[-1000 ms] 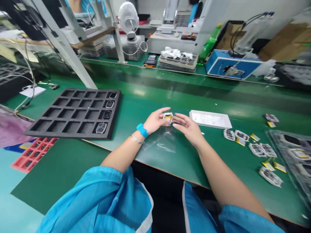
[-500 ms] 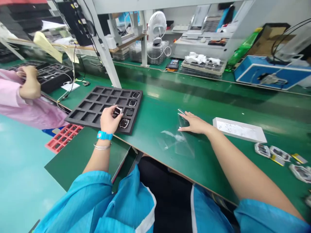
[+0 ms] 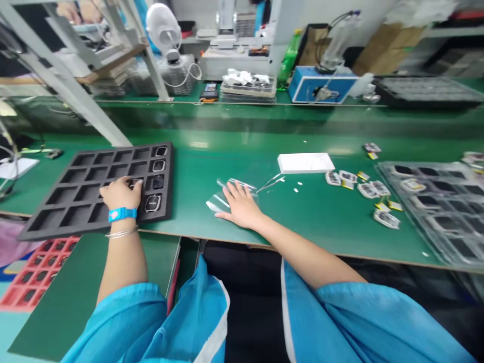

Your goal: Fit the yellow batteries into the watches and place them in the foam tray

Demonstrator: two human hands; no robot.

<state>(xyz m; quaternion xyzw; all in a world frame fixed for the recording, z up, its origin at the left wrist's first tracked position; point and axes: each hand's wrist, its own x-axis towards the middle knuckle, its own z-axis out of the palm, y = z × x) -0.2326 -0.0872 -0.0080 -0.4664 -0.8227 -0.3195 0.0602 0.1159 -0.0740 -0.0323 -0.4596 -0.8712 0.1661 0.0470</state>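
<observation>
My left hand (image 3: pixel 120 193) rests on the black foam tray (image 3: pixel 49 218), its fingers curled down over a small watch case in a compartment of the second column from the right. The tray's rightmost column holds several watch cases (image 3: pixel 152 203). My right hand (image 3: pixel 240 204) lies flat with spread fingers on clear plastic film pieces (image 3: pixel 216 201) on the green table. Metal tweezers (image 3: pixel 270 182) lie just right of that hand.
A white shallow tray (image 3: pixel 305 162) and several wrapped watch parts (image 3: pixel 357 184) lie to the right, beside a clear blister tray (image 3: pixel 434 212). A red tray (image 3: pixel 34 267) sits low on the left. A fan, a blue box (image 3: pixel 321 85) and shelf posts stand beyond.
My left hand carried the watch case from the table's middle to the foam tray and lowered it into a compartment. My right hand dropped flat onto the clear film.
</observation>
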